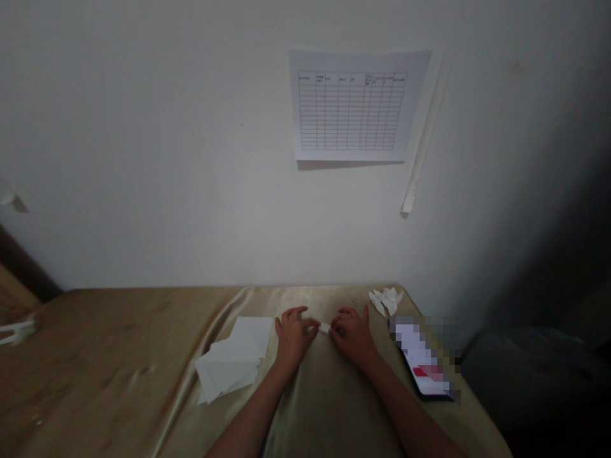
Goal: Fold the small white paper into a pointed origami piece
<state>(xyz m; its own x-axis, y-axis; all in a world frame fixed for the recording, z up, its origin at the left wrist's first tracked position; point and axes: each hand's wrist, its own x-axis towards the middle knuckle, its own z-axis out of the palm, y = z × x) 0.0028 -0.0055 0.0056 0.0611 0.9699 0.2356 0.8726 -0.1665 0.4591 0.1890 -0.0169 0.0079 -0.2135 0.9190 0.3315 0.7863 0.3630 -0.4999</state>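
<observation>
A small folded piece of white paper [324,327] is pinched between my two hands, low over the cloth-covered table. My left hand [293,334] grips its left end between thumb and finger, while the other fingers curl loosely above. At the right end, my right hand [354,332] holds it in the same pinch. Just left of my left hand lies a fanned-out stack of white paper sheets [233,359]. Beyond my right hand, near the table's far right corner, sits a small heap of folded white paper pieces [387,299].
A phone [424,362] with a lit, partly blurred screen lies along the right side. Gold-brown cloth [119,369] with a raised crease covers the table. Against the far edge stands a wall with a printed table sheet [353,108]. A white object [18,331] is at far left.
</observation>
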